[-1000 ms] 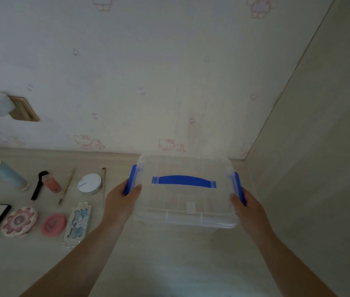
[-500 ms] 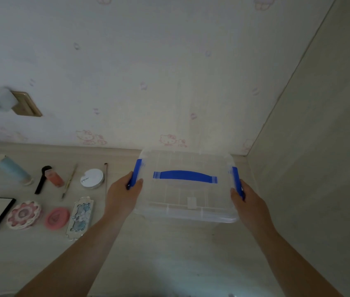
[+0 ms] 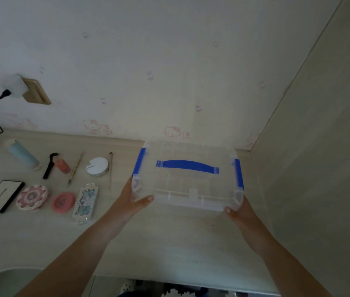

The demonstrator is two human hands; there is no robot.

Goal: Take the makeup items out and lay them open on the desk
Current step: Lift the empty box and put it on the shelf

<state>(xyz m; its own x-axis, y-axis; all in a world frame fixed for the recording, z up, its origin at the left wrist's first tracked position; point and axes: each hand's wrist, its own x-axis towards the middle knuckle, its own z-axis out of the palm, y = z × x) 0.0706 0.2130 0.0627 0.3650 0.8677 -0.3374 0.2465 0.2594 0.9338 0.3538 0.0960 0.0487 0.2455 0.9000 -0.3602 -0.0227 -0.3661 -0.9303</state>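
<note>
Clear storage box (image 3: 188,174), blue handle and blue side latches, lid on, held at desk's right end near wall corner. Left hand (image 3: 133,197) grips near-left corner, thumb curled along front edge; right hand (image 3: 239,210) cups near-right corner. Two-handed hold suits steadying box. Box looks empty, though clear plastic makes that hard to confirm. Makeup items laid out at left on desk (image 3: 169,243): black palette (image 3: 1,195), pink flower compact (image 3: 32,197), round white jar (image 3: 97,166), blue tube (image 3: 23,155).

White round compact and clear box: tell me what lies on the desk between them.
Only a thin brown stick, lying lengthwise beside the white round compact; beyond it bare desk runs to the clear box. The head view shows this.
</note>
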